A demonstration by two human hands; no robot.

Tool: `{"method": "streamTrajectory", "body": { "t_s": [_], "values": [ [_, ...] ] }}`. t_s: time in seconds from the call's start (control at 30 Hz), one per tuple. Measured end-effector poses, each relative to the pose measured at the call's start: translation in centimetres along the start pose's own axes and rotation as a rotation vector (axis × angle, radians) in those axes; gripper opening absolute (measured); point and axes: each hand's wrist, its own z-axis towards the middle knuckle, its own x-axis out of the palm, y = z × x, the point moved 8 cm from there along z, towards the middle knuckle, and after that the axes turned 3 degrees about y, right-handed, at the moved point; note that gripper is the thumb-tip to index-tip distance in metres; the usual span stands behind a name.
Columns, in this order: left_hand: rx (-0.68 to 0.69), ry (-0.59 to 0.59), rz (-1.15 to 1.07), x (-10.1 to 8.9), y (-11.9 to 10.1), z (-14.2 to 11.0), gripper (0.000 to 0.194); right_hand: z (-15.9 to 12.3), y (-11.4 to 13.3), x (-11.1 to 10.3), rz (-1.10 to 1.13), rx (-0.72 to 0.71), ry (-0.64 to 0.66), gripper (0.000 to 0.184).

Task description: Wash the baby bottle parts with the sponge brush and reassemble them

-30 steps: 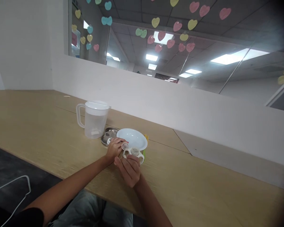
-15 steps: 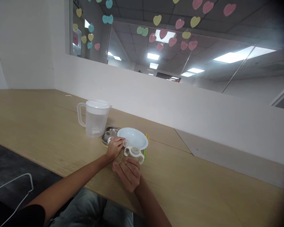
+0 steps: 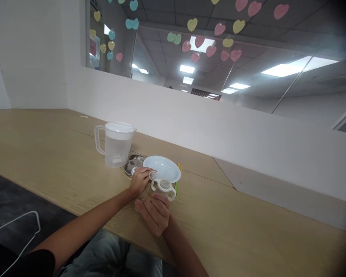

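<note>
Currently I have both hands close together over the table (image 3: pixel 248 227), a little below the middle of the frame. My left hand (image 3: pixel 138 182), just left of lower centre, is closed to a pinch, its fingertips on the edge of a small clear cap (image 3: pixel 152 176). From the cap a thin straw (image 3: pixel 148 190) slants down and left toward my right hand (image 3: pixel 155 216). That hand is turned up at lower centre, fingers curled; whether they pinch the straw's lower end I cannot tell. The bottle (image 3: pixel 164 185), clear with two white handles, sits just beyond the right fingertips, uncapped, its threaded neck showing; fingers hide its lower part, so contact with it is unclear. Behind it, nearer the centre of the frame, a white plate (image 3: pixel 162 167); along the plate's right side, something yellow (image 3: pixel 180 167) and something green (image 3: pixel 177 188), both partly covered. Left of the plate, a round metal tray (image 3: pixel 140 159) with a small white piece (image 3: pixel 133 169) in it, too small to make out. Left of centre, beside the tray, a lidded see-through jug (image 3: pixel 117 150) stands upright, handle toward frame left. Upper part of the frame: window (image 3: pixel 161 15) dotted with paper hearts (image 3: pixel 192 25).
</note>
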Motion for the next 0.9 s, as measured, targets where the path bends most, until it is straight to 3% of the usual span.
{"method": "streamTrajectory", "body": {
  "t_s": [0.33, 0.67, 0.9],
  "values": [
    [-0.005, -0.002, 0.034, 0.07, 0.29, -0.06, 0.023, 0.27, 0.08, -0.12, -0.013, -0.013, -0.074, 0.006],
    [-0.038, 0.009, 0.004, 0.05, 0.35, -0.02, 0.022, 0.17, -0.16, -0.01, -0.025, 0.032, 0.005, 0.006],
    [-0.045, 0.021, 0.0, 0.0, 0.35, 0.02, 0.024, 0.29, -0.18, -0.18, -0.03, 0.028, -0.03, 0.007]
  ]
}}
